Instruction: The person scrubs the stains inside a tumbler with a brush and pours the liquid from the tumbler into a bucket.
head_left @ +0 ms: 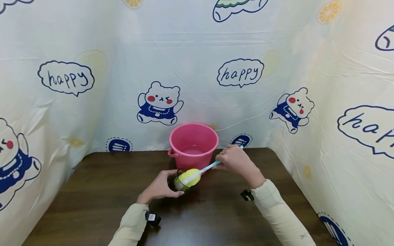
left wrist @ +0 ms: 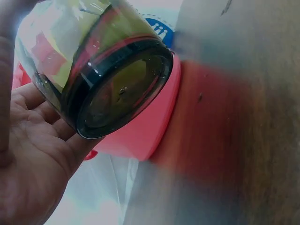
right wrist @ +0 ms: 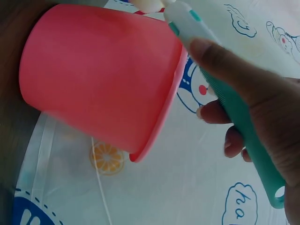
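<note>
My left hand (head_left: 159, 186) grips a dark tinted glass cup (left wrist: 124, 91), tilted with its mouth toward the right. Its thick base faces the left wrist camera, and wet drops show on the glass. A sponge cup brush (head_left: 191, 177) with a yellow head reaches into the cup's mouth, part of the head still outside. My right hand (head_left: 235, 160) holds the brush by its green and white handle (right wrist: 243, 126), thumb laid along it. Both hands are above the table, just in front of a pink bucket (head_left: 194, 159).
The bucket stands at the back of the dark wooden table (head_left: 92, 198), a lug on its left side. A printed curtain (head_left: 197, 68) hangs behind and along both sides. Small wet spots (head_left: 201, 203) dot the table below the cup.
</note>
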{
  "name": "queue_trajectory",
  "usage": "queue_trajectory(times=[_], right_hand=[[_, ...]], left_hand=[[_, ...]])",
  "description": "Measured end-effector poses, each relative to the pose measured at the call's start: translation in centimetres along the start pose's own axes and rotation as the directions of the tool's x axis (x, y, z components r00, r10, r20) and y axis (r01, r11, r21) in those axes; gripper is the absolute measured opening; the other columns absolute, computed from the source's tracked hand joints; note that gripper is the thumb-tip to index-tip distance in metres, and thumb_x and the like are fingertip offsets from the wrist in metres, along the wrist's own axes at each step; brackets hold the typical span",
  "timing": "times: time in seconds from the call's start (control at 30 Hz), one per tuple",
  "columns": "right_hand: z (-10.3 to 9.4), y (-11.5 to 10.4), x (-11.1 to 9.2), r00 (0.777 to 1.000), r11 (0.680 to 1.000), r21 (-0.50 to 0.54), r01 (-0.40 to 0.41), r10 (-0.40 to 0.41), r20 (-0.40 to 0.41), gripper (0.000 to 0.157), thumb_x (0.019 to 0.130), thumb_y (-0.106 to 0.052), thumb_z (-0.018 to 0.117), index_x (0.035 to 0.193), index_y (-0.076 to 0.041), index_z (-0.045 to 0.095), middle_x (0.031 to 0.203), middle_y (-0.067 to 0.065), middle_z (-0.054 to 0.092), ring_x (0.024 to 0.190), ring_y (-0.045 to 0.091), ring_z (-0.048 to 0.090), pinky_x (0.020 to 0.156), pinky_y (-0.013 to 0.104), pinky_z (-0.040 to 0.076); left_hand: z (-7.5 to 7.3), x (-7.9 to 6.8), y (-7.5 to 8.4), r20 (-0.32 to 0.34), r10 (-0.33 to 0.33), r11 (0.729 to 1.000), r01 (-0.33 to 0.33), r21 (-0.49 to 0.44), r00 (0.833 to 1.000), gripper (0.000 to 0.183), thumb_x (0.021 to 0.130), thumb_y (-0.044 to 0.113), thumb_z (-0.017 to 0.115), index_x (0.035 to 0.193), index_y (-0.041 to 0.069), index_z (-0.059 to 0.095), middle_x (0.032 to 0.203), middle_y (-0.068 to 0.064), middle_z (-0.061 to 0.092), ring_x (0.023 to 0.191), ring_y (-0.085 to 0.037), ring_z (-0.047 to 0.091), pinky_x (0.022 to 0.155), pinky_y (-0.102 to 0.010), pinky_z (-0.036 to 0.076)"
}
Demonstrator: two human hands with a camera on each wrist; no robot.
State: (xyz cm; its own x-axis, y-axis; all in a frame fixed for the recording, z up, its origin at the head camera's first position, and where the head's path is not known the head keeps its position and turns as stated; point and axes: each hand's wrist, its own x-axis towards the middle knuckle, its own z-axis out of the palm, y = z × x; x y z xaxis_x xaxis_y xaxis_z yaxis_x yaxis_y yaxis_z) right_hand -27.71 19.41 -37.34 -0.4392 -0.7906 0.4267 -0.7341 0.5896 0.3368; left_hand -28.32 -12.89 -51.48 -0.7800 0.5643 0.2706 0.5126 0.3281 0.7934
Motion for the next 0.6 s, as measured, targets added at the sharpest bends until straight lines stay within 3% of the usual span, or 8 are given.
queue_trajectory(times=[0.2,0.37,0.47,0.6], right_hand=[[-0.27,-0.20,0.14,0.996,0.999,-0.023,0.043,-0.044,-0.079,0.046,0.074,-0.047,0.088,0.059,-0.020,0.055,0.051,-0.010,0.052,0.049,0.007,0.040,0.054,0.021,0.036],[-0.40,-0.23,0.65,0.992,0.999,-0.034,0.030,-0.034,-0.119,0.045,0.075,-0.048,0.088,0.062,-0.020,0.056,0.055,-0.010,0.056,0.051,0.008,0.042,0.055,0.022,0.039],[-0.45,-0.09,0.89,0.993,0.999,-0.032,0.024,-0.027,-0.111,0.041,0.074,-0.047,0.089,0.064,-0.020,0.060,0.059,-0.009,0.062,0.053,0.007,0.047,0.057,0.023,0.042],[-0.58,0.21,0.77,0.999,1.000,-0.023,0.016,-0.017,-0.051,0.044,0.074,-0.049,0.089,0.061,-0.020,0.059,0.056,-0.010,0.058,0.051,0.007,0.043,0.057,0.023,0.041]], left_hand=[[0.08,0.01,0.05,-0.001,0.000,1.000,0.000,-0.003,1.000,0.063,0.075,0.038,0.090,0.130,0.025,0.064,0.117,0.009,0.067,0.103,-0.013,0.061,0.086,-0.032,0.056],[0.30,-0.06,0.26,0.007,-0.042,0.999,0.042,0.013,0.999,0.070,0.074,0.041,0.089,0.133,0.015,0.062,0.116,0.006,0.066,0.101,-0.014,0.060,0.087,-0.032,0.056],[0.36,-0.18,0.30,0.009,-0.068,0.997,0.068,0.026,0.998,0.075,0.073,0.042,0.089,0.136,0.013,0.060,0.118,0.007,0.064,0.103,-0.014,0.058,0.088,-0.032,0.055],[0.30,-0.30,0.25,0.008,-0.035,0.999,0.035,0.015,0.999,0.071,0.074,0.041,0.089,0.134,0.016,0.062,0.119,0.008,0.065,0.103,-0.013,0.060,0.089,-0.032,0.056]])
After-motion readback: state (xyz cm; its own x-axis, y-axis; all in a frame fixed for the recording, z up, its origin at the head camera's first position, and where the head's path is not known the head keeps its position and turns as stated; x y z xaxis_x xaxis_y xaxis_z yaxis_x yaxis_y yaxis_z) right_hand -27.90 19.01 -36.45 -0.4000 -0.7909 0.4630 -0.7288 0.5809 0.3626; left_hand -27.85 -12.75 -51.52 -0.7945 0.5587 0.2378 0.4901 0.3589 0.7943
